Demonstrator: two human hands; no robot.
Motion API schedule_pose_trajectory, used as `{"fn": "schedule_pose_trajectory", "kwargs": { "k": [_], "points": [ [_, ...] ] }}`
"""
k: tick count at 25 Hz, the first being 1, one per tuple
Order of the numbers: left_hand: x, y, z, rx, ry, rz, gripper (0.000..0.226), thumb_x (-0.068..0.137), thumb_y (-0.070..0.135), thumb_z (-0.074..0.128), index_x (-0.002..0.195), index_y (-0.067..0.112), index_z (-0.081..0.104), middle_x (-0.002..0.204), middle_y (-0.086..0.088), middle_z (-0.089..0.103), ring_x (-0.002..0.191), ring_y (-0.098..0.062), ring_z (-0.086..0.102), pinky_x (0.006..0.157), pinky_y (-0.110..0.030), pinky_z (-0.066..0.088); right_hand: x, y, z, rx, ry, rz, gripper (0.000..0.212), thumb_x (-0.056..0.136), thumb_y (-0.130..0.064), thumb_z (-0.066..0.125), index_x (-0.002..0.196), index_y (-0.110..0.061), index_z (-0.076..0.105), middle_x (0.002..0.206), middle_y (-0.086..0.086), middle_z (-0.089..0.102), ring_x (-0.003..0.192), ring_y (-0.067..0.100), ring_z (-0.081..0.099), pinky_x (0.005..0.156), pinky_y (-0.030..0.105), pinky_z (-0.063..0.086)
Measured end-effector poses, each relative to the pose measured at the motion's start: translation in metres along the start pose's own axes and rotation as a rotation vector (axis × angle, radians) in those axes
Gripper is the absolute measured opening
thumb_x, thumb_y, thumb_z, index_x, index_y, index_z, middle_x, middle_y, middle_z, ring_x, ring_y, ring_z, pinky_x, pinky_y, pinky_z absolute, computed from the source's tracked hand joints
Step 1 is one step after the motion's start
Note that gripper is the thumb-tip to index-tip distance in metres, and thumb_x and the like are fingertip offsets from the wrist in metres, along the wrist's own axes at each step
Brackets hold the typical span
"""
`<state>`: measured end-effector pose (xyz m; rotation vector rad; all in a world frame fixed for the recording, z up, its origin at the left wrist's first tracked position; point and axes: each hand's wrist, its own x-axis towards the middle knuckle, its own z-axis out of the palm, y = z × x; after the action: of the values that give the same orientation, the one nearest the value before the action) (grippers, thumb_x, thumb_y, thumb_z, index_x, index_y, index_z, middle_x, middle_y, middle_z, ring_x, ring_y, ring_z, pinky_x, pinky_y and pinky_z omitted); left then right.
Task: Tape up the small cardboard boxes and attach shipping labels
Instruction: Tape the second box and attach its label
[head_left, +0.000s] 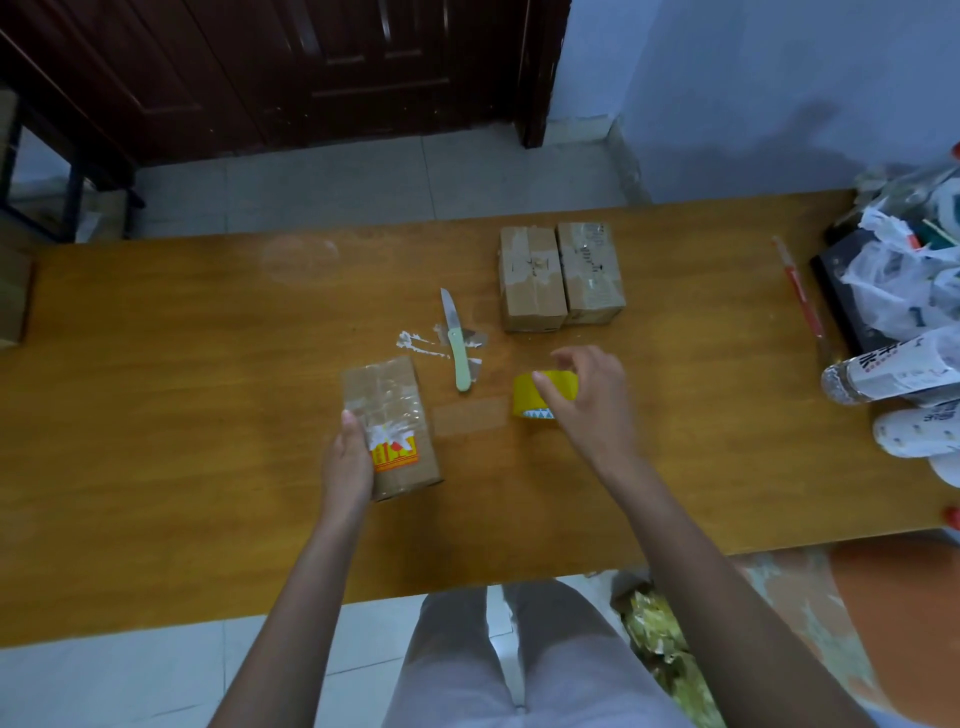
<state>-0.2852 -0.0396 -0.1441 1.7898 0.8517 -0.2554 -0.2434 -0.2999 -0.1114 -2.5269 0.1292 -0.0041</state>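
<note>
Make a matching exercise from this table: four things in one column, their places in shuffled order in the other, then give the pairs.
Things:
1. knife
2. tape roll
3. box with orange print
4. pair of boxes

Places:
A. side by side at the far side of the table
B. under the right hand
C. held at its edge by the left hand
D. lying on tape scraps

Pairs: 1-D, 2-B, 3-C, 4-A
</note>
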Motion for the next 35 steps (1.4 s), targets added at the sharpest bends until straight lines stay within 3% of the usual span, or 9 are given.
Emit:
{"fn": "schedule_pose_trajectory", "kwargs": {
  "k": [2,5,8,11,14,22,27,32,35],
  "points": [
    [0.011,-0.016,-0.002,0.056,0.041,0.004,0.059,0.105,0.048,0.02,0.122,0.011,0.063,0.117,-0.011,0.063,0.116,-0.031,0.056,0.086,-0.03,0.036,0.009,0.011,0.004,-0.106,-0.054,-0.021,0.041,0.089,-0.047,0.061,0.114,-0.015,0.063,0.111,0.001,0.062,0.108,0.019,0.052,0.089,0.033,0.044],
    [0.02,-0.031,0.004,0.139,0.06,0.099,0.058,0.107,0.038,0.019,0.107,0.006,0.067,0.107,-0.019,0.066,0.101,-0.031,0.06,0.08,-0.031,0.037,0.014,0.021,0.02,-0.258,-0.175,-0.026,0.045,0.089,-0.058,0.053,0.114,-0.021,0.062,0.112,-0.002,0.063,0.109,0.019,0.054,0.09,0.037,0.039],
    [0.029,-0.036,0.007,0.209,0.079,0.14,0.057,0.108,0.03,0.021,0.097,-0.005,0.065,0.102,-0.026,0.065,0.096,-0.034,0.058,0.084,-0.042,0.045,0.021,0.023,0.028,-0.279,-0.182,-0.009,0.046,0.085,-0.067,0.05,0.098,-0.025,0.061,0.09,-0.006,0.064,0.086,0.015,0.058,0.083,0.035,0.037],
    [0.032,-0.039,0.011,0.268,0.129,0.135,0.052,0.107,0.026,0.023,0.111,-0.009,0.061,0.115,-0.031,0.057,0.109,-0.04,0.051,0.099,-0.045,0.038,0.031,0.021,0.03,-0.258,-0.215,0.057,0.052,0.079,-0.073,0.056,0.078,-0.021,0.056,0.072,-0.005,0.057,0.066,0.013,0.05,0.065,0.03,0.036],
    [0.032,-0.037,0.01,0.293,0.21,0.124,0.048,0.107,0.024,0.026,0.115,-0.01,0.059,0.122,-0.034,0.048,0.114,-0.038,0.042,0.092,-0.036,0.03,0.035,0.02,0.031,-0.155,-0.23,0.146,0.059,0.073,-0.073,0.062,0.063,-0.018,0.044,0.057,-0.003,0.043,0.053,0.013,0.04,0.048,0.026,0.026],
    [0.035,-0.039,0.007,0.277,0.183,0.16,0.04,0.101,0.026,0.047,0.119,-0.009,0.056,0.122,-0.028,0.053,0.114,-0.038,0.047,0.092,-0.039,0.035,0.025,0.021,0.036,0.156,-0.177,0.179,0.056,0.07,-0.052,0.078,0.056,-0.021,0.033,0.051,-0.006,0.032,0.05,0.01,0.028,0.048,0.03,0.019],
    [0.035,-0.036,0.005,0.283,0.191,0.177,0.04,0.101,0.025,0.048,0.122,-0.008,0.054,0.125,-0.026,0.052,0.117,-0.038,0.046,0.096,-0.04,0.035,0.009,0.007,0.031,0.554,-0.17,0.244,0.059,0.07,-0.03,0.086,0.054,-0.025,0.029,0.041,-0.016,0.029,0.043,0.001,0.027,0.042,0.013,0.021],
    [0.033,-0.016,0.0,0.337,0.285,0.301,0.046,0.097,0.024,0.055,0.128,-0.008,0.047,0.129,-0.024,0.047,0.12,-0.038,0.043,0.099,-0.039,0.032,-0.001,-0.007,0.012,0.717,-0.181,0.247,0.057,0.063,-0.04,0.084,0.05,-0.026,0.031,0.048,-0.016,0.029,0.048,0.003,0.028,0.045,0.015,0.025],
    [0.046,-0.014,-0.002,0.351,0.218,0.172,0.056,0.094,0.03,0.06,0.133,-0.007,0.046,0.134,-0.023,0.047,0.126,-0.038,0.043,0.104,-0.041,0.034,-0.006,-0.019,0.003,0.73,-0.197,0.202,0.052,0.06,-0.047,0.08,0.049,-0.027,0.033,0.049,-0.015,0.03,0.048,0.003,0.03,0.046,0.015,0.027]
  ]
}}
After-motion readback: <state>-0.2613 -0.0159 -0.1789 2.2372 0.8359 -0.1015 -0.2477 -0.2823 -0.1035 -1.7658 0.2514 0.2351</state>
